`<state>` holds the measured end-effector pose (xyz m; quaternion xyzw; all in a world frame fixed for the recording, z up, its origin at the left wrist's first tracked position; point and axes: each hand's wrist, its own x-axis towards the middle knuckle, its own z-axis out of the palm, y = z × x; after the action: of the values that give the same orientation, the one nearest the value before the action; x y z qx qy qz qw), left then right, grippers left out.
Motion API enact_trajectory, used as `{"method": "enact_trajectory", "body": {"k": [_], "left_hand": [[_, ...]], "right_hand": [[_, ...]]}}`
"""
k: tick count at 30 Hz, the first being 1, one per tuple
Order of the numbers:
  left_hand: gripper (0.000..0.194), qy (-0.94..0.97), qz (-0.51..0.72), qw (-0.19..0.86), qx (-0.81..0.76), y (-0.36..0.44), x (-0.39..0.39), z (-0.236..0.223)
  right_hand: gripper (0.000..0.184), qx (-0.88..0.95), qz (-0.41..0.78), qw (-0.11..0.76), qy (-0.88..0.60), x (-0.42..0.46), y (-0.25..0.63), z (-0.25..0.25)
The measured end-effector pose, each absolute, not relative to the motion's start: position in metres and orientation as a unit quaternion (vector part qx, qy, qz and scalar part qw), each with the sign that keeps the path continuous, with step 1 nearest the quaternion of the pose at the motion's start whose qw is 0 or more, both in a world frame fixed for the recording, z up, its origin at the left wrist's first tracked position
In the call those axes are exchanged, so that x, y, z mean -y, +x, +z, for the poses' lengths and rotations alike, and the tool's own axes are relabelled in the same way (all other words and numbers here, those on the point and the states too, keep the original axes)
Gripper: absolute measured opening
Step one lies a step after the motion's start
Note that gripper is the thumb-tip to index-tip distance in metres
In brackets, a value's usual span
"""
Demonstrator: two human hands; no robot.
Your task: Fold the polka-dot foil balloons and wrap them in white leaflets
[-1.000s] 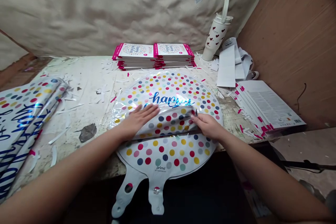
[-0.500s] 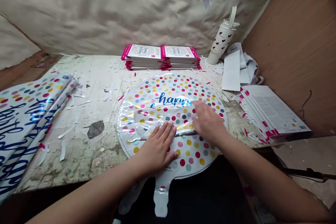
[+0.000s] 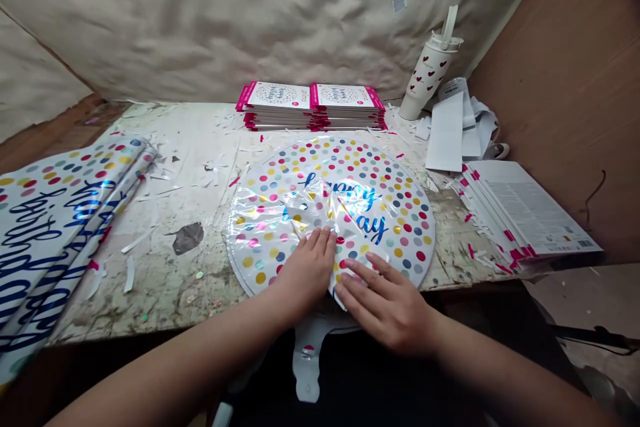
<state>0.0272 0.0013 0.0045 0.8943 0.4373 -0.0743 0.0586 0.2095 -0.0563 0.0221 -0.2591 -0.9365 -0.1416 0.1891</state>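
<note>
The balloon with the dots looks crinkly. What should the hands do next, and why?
Probably the right hand should smooth the crumpled fold outward, because the foil balloon is puckered and raised there, while the left hand is pressing down beside it and can hold it steady.

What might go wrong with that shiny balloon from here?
The left hand and right hand press on the wrinkled foil balloon, which might leave lasting creases across its print. Its tab hangs past the edge of the workbench, so the balloon could perhaps slide off.
</note>
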Motion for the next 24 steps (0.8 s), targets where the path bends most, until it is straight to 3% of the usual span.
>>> {"method": "enact_trajectory", "body": {"k": [3,6,8,10,14,18,21,24], "left_hand": [[0.053,0.898,-0.047,0.075,-0.430,0.019,0.001,0.001],[0.059,0.903,-0.029,0.126,-0.411,0.006,0.001,0.002],[0.062,0.906,-0.026,0.151,-0.394,0.001,-0.001,0.004],[0.062,0.914,-0.025,0.153,-0.374,-0.001,-0.003,0.003],[0.056,0.945,-0.006,0.123,-0.304,-0.006,-0.003,-0.007],[0.039,0.953,0.116,0.100,-0.260,-0.020,0.006,-0.010],[0.027,0.897,0.167,0.210,-0.350,-0.024,0.001,0.002],[0.030,0.722,0.133,0.414,-0.539,-0.017,-0.022,0.018]], "right_hand": [[0.035,0.942,-0.069,0.222,-0.244,0.071,0.221,0.011],[0.067,0.879,0.019,0.310,-0.362,0.063,0.246,-0.004],[0.077,0.828,0.071,0.315,-0.459,0.048,0.257,-0.009],[0.074,0.835,0.097,0.275,-0.467,0.030,0.259,-0.012],[0.053,0.930,0.102,0.185,-0.300,0.009,0.245,-0.015],[0.033,0.929,0.193,0.168,-0.266,0.005,0.237,-0.013],[0.025,0.858,0.316,0.166,-0.370,-0.004,0.236,-0.005],[0.022,0.723,0.424,0.161,-0.522,-0.026,0.232,0.004]]}}
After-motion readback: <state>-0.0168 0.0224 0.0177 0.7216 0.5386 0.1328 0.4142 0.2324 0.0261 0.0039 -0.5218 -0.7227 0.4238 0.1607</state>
